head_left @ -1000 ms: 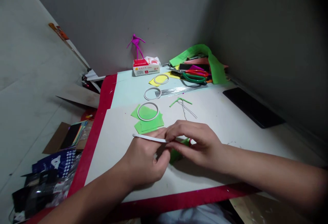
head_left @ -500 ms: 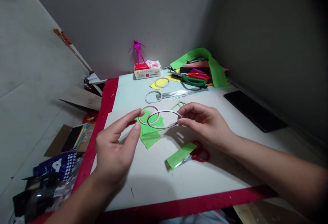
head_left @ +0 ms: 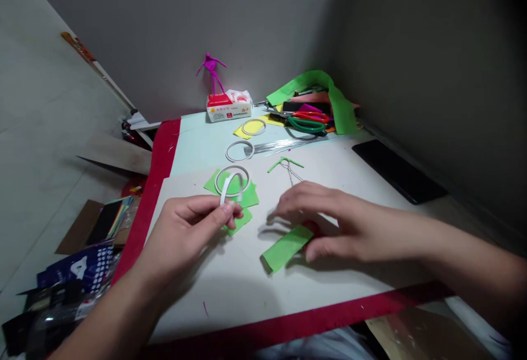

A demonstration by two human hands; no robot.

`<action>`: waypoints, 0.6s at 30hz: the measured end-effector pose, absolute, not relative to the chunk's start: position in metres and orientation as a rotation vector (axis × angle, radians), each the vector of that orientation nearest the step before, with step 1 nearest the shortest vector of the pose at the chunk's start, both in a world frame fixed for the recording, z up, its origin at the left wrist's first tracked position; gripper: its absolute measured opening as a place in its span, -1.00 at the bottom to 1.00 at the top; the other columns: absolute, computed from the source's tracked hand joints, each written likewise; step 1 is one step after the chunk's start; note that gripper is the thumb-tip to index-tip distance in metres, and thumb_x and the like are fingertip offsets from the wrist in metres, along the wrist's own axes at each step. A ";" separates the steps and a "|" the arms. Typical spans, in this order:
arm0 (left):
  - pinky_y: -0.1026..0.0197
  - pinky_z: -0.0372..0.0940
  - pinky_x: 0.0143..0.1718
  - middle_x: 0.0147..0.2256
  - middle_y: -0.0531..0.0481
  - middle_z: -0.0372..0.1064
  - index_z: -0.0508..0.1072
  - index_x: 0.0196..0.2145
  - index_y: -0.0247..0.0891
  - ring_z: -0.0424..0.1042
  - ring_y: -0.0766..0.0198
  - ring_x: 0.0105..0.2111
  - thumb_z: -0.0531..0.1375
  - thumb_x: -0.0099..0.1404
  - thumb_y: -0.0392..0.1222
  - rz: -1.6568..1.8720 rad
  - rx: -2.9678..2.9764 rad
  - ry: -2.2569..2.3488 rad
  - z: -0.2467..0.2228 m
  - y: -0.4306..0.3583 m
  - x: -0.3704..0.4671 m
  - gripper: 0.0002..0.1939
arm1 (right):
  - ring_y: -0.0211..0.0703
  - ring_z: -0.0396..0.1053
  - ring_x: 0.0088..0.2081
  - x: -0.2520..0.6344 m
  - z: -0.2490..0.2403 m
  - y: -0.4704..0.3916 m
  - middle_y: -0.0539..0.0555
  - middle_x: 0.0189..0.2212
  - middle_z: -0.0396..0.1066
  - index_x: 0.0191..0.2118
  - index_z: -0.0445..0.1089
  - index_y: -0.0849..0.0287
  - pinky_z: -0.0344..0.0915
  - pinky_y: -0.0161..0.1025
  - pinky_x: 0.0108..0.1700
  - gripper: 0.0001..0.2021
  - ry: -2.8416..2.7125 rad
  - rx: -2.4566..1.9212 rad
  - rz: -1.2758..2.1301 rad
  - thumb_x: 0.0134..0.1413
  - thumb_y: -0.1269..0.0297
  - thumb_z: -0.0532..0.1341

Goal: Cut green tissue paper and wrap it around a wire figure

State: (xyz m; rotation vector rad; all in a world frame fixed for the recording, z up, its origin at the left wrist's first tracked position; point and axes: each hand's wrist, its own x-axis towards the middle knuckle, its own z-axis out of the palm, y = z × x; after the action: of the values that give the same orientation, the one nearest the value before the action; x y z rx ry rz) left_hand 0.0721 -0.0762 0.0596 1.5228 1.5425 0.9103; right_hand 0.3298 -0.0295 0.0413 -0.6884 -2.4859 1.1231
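Observation:
Upright between the thumb and fingers of my left hand (head_left: 185, 234) is a thin white tape roll (head_left: 224, 187). Behind it, a second narrow ring (head_left: 248, 180) lies on pieces of green crepe paper (head_left: 250, 197). My right hand (head_left: 337, 218) has its fingers apart and holds nothing. It hovers over a pair of scissors, whose red handle (head_left: 312, 226) shows only in part. Beside its thumb, a folded green strip (head_left: 287, 247) lies across the scissors and hides the blades. Beyond my right hand is a twisted wire piece with green-wrapped arms (head_left: 275, 166).
Two more rings lie farther back, one by a bundle of wires (head_left: 280, 145), one on yellow paper (head_left: 242, 131). A small box (head_left: 229, 110) with a purple figure (head_left: 211, 66), green-handled pliers (head_left: 307, 124) and a black phone (head_left: 397, 170) stand or lie near the walls.
The white ring has passed from my right hand to my left and now stands upright. My right hand has opened and moved down over the scissors. The view has shifted slightly.

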 end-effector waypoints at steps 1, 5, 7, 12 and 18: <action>0.29 0.30 -0.47 -0.50 0.01 0.54 0.54 -0.57 -0.23 0.46 0.25 -0.47 0.25 0.19 -0.07 0.895 1.552 1.549 0.058 -0.077 0.073 -0.75 | -0.08 0.23 0.09 0.333 0.041 -0.034 0.12 0.04 0.29 0.10 0.30 0.07 0.21 -0.20 0.11 -0.50 -2.581 -0.697 1.086 0.00 0.32 0.32; 0.28 0.19 -0.52 -0.57 0.04 0.43 0.50 -0.56 -0.26 0.35 0.30 -0.54 0.20 0.23 -0.14 0.721 1.846 1.468 0.051 -0.080 0.077 -0.74 | -0.15 0.28 -0.01 0.329 0.025 -0.042 0.10 -0.05 0.36 0.07 0.32 0.10 0.21 -0.21 0.06 -0.57 -2.636 -0.768 0.931 0.06 0.50 0.17; 0.28 0.15 -0.50 -0.58 0.06 0.36 0.44 -0.58 -0.26 0.31 0.33 -0.53 0.14 0.29 -0.16 0.590 2.018 1.371 0.047 -0.082 0.079 -0.70 | -0.17 0.33 -0.11 0.320 0.014 -0.038 0.10 -0.14 0.41 -0.01 0.36 0.16 0.25 -0.25 -0.04 -0.64 -2.571 -0.823 0.928 0.05 0.53 0.15; 0.27 0.11 -0.45 -0.55 0.11 0.31 0.38 -0.49 -0.22 0.25 0.36 -0.53 0.04 0.37 -0.17 0.334 2.157 1.311 0.040 -0.088 0.082 -0.72 | -0.26 0.36 -0.34 0.309 0.001 -0.025 0.05 -0.28 0.46 -0.11 0.40 0.18 0.25 -0.33 -0.28 -0.75 -2.427 -1.018 0.967 0.07 0.46 0.16; 0.24 0.15 -0.38 -0.37 0.06 0.48 0.46 -0.30 -0.12 0.38 0.25 -0.42 -0.01 0.38 -0.16 0.167 2.129 1.400 0.032 -0.086 0.087 -0.75 | -0.28 0.32 -0.39 0.307 -0.003 -0.027 0.04 -0.30 0.43 -0.12 0.39 0.17 0.22 -0.33 -0.33 -0.73 -2.419 -1.015 0.943 0.02 0.49 0.19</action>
State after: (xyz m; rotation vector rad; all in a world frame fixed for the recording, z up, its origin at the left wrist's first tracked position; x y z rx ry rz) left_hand 0.0871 -0.0858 0.0324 2.1294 1.3996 0.1673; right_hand 0.3073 -0.0265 -0.0034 -1.0155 -2.4195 0.9429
